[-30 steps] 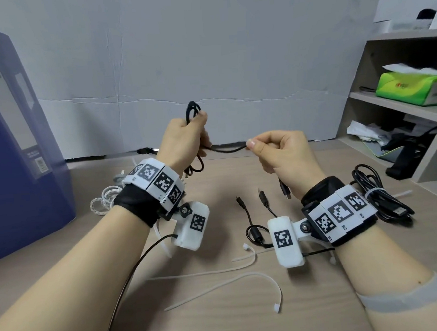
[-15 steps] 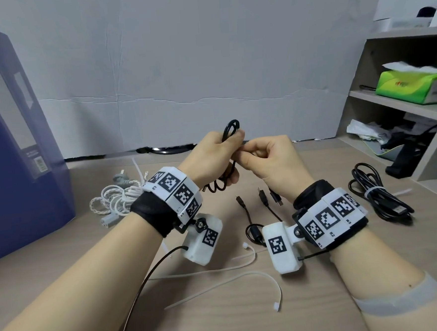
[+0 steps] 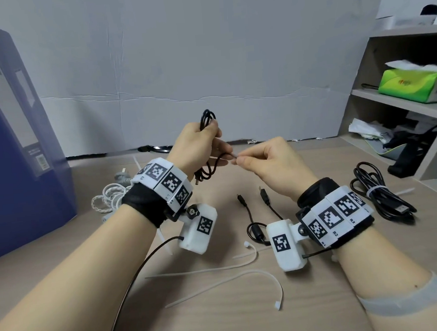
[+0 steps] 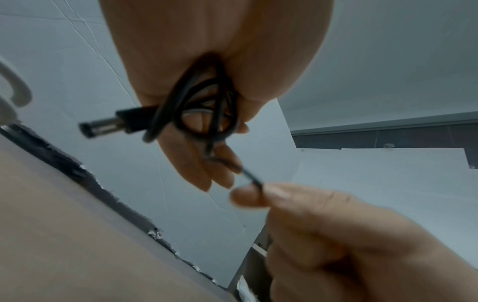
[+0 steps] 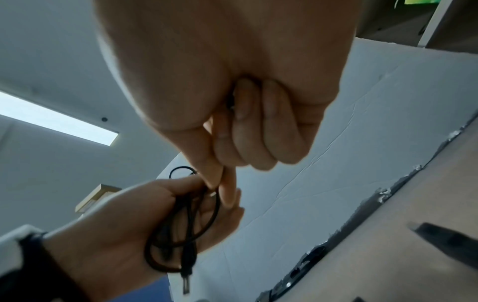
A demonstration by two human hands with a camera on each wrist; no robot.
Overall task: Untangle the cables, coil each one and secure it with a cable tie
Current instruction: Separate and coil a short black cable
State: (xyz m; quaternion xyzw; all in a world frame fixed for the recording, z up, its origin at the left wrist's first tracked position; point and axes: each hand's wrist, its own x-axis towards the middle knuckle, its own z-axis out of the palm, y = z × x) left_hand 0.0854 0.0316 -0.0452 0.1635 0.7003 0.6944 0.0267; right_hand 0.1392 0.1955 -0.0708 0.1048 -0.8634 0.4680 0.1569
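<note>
Blue file box (image 3: 16,143), spine label: "FILE BOX", partly cut by frame edge. Right wristband (image 3: 337,215): "R1", "R2", "R3" under square black-and-white marker patterns. Green tissue pack (image 3: 413,87): logo too small to read.

An office: file box (image 3: 16,133), desk (image 3: 223,320), cluttered shelf unit (image 3: 399,106).

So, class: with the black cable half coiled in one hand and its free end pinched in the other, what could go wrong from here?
1. The left hand grips the coil of black cable loosely, so loops might slip and spring open.
2. The right hand only pinches the free end, which could pull out.
3. The cable ties lie on the table; reaching for one may loosen the coil.
</note>
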